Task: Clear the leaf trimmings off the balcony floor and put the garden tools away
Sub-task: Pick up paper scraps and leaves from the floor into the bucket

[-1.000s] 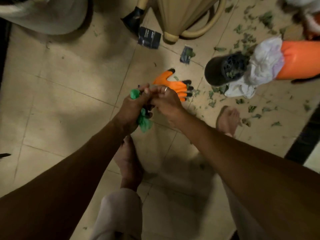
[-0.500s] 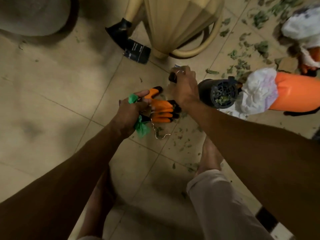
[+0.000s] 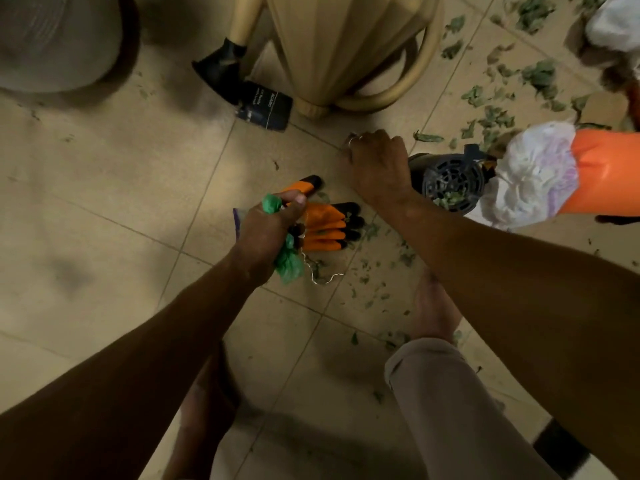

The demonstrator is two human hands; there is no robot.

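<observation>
- Clenched in the left hand [image 3: 268,230]: a crumpled wad of green plastic [image 3: 286,263], thin and soft, poking out above the thumb and below the heel of the palm. Also a kinked pale wire [image 3: 322,278], seemingly trailing from the same grip.
- Just beyond that hand, on the tile: an orange garden glove [image 3: 323,228] with black fingertips pointing right. Touching the left thumb or merely lying beneath it: unclear.
- Glove probably light, limp and rubber-coated, grippy rather than slick. Best pinched at the cuff or across the palm, with no fear of breakage.
- Right hand [image 3: 377,168] knuckles-up, fingers curled down to the floor. Anything beneath them hidden, so grasping or not: impossible to tell.
- Just right of that hand: a leaf blower [image 3: 450,181], its round black fan housing rigid plastic, the ribbed grille clogged with leaf bits.
- Behind the housing, a smooth orange body [image 3: 606,174], with a crumpled white bag [image 3: 533,174] bunched round the joint. Likely bulky, so better lifted by the body than by the grille.
- Leaf trimmings [image 3: 491,116] small, curled and dry-looking, thickest at upper right, sparser round the glove and the bare foot [image 3: 436,306]. Too light and scattered for finger-picking; by judgement a job for sweeping or suction.
- Further out: a beige ribbed stand [image 3: 346,46], a black printed packet [image 3: 266,105], a grey round tub [image 3: 52,39], glossy beige floor tiles [image 3: 104,202].
</observation>
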